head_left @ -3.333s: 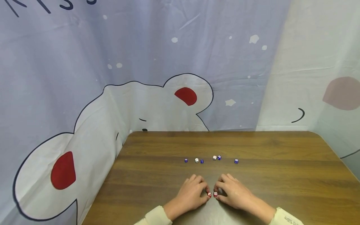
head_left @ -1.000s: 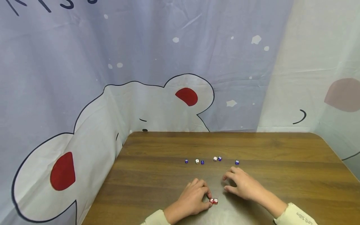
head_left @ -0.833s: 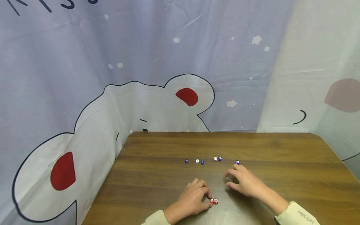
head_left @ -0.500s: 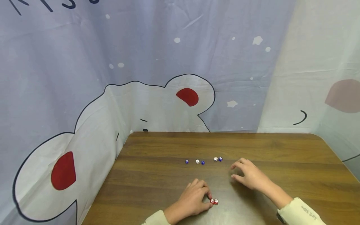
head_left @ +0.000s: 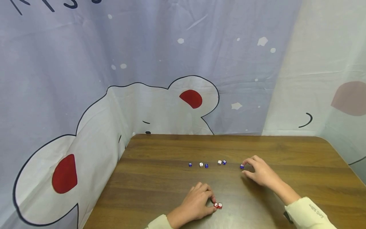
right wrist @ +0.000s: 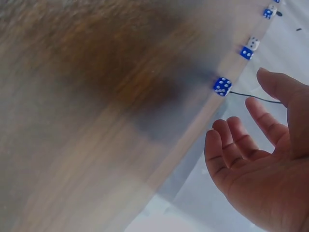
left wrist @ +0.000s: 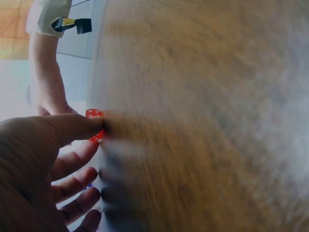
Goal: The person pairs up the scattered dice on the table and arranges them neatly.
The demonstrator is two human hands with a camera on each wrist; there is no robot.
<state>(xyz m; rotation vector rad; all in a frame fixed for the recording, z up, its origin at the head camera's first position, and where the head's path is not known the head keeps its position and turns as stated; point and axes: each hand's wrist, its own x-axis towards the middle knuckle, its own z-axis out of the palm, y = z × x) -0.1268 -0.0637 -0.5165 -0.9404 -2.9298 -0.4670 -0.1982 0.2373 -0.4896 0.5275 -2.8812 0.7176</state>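
My left hand (head_left: 198, 201) pinches a red die (head_left: 216, 205) between thumb and index finger on the wooden table. Right beside it sits a second red die (head_left: 220, 205), side by side with the first. In the left wrist view the thumb covers part of the red dice (left wrist: 93, 113), and the other fingers are spread behind. My right hand (head_left: 261, 171) is at the rightmost blue die (head_left: 241, 166), thumb and index finger parted around it. The right wrist view shows a gap between those fingers and the blue die (right wrist: 222, 87).
Left of the right hand, a white die (head_left: 219, 162) and a blue die (head_left: 224, 162) lie together. Farther left are another white die (head_left: 201, 164), a blue die (head_left: 206, 165) and a lone blue die (head_left: 190, 164). A printed curtain (head_left: 154, 54) hangs behind the table (head_left: 160, 184).
The two red dice, earlier apart with one in each hand, now sit together. My right hand has let go of its red die and moved away and right to the rightmost blue die.
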